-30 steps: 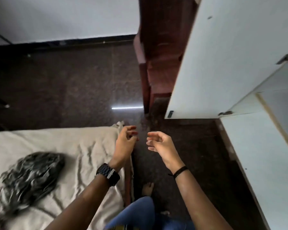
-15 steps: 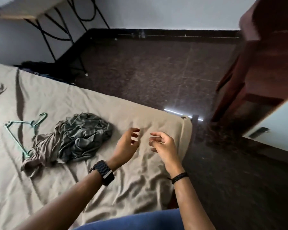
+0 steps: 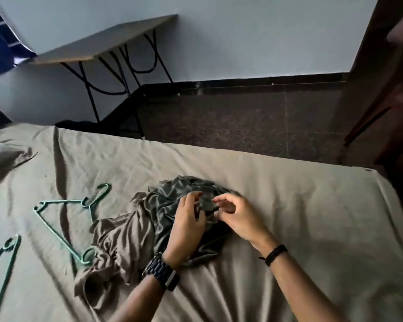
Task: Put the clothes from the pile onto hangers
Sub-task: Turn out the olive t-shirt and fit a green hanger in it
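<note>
On the bed [image 3: 312, 205], both hands pinch the dark green garment [image 3: 172, 201]: left hand [image 3: 187, 225], right hand [image 3: 239, 217].

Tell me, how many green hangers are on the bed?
2. One green hanger lies whole on the bed, left of the clothes pile, its lower corner touching the cloth. A second hanger pokes in at the left edge, partly cut off. More may lie out of view.

Your left hand [image 3: 186, 225] and right hand [image 3: 239, 217] both rest on the crumpled grey-green garment [image 3: 172, 198] on the bed sheet [image 3: 312, 217], fingers curled into its folds. A green hanger [image 3: 63, 219] lies just beside it.
</note>
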